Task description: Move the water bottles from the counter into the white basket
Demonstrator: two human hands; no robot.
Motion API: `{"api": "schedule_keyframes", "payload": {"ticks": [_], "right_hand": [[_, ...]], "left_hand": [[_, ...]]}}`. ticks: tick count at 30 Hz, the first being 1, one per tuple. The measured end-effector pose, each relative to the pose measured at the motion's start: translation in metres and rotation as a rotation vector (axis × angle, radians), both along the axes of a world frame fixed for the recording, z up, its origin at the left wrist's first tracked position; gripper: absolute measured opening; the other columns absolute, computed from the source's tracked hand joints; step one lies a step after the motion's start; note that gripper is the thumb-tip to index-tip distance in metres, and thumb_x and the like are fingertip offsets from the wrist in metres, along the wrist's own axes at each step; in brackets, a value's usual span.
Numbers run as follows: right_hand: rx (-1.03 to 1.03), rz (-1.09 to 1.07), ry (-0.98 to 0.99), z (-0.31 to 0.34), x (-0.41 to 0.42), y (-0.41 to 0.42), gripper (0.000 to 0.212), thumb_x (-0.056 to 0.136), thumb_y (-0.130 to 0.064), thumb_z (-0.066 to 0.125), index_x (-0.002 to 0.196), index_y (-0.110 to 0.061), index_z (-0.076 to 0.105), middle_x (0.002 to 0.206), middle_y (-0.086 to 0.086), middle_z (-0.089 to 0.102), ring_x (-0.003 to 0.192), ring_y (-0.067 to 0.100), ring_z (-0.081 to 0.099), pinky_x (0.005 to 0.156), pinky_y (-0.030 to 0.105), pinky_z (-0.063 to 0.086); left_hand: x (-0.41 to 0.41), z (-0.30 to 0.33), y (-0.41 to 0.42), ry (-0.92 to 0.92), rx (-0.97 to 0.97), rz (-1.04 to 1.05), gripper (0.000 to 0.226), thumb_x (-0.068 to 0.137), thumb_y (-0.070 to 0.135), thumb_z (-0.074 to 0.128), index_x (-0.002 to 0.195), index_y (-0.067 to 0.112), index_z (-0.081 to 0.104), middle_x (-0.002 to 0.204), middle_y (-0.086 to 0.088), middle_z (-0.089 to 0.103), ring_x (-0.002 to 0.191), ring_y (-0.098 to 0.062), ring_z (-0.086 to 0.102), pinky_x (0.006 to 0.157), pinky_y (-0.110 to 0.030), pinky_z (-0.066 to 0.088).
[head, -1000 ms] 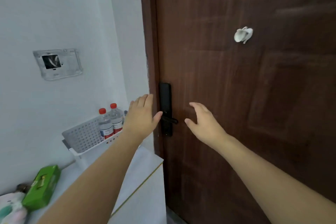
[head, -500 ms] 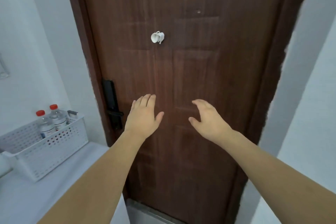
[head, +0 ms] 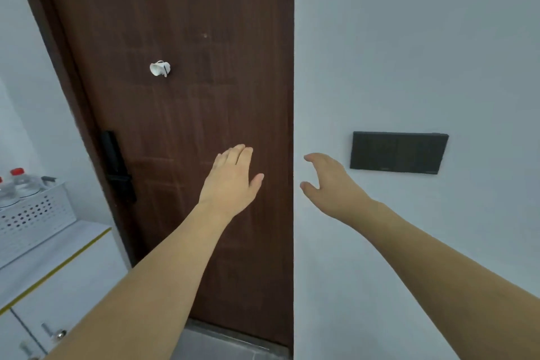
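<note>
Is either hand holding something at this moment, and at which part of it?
Nothing is held. The left hand is open with straight fingers, and the right hand is loosely curved and empty, both in front of the door.

home entryway: brown front door, black lock, wall switch panel, white cabinet.

Both forearms were bare from the fingers back to the lower edge of the head view; no sleeve, cuff, watch or band showed on either. The left hand wore no glove and no ring, its nails short and plain. The right hand was likewise ungloved and unadorned. No markings showed behind the fingers on either wrist.
</note>
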State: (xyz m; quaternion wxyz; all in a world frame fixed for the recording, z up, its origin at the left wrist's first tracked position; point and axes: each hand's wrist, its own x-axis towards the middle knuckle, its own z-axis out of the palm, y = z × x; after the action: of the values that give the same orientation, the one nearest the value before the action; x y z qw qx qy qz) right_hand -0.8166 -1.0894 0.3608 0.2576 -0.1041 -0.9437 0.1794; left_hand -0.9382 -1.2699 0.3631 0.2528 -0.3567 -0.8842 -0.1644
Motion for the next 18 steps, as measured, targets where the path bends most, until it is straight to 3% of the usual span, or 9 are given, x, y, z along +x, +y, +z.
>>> {"api": "schedule_keyframes", "payload": {"ticks": [18], "right_hand": [[-0.078, 0.016, -0.147, -0.028, 0.281, 0.179, 0.057, 0.096, -0.026, 0.052, 0.147, -0.012, 0.030, 0.155, 0.002, 0.030, 0.142, 0.021, 0.024, 0.111, 0.028, 0.020]], "left_hand": [[0.265, -0.019, 0.171, -0.058, -0.046, -0.032, 0.065, 0.100, 0.044, 0.046, 0.152, 0.009, 0.029, 0.159, -0.011, 0.028, 0.146, -0.028, 0.024, 0.119, -0.039, 0.021]]}}
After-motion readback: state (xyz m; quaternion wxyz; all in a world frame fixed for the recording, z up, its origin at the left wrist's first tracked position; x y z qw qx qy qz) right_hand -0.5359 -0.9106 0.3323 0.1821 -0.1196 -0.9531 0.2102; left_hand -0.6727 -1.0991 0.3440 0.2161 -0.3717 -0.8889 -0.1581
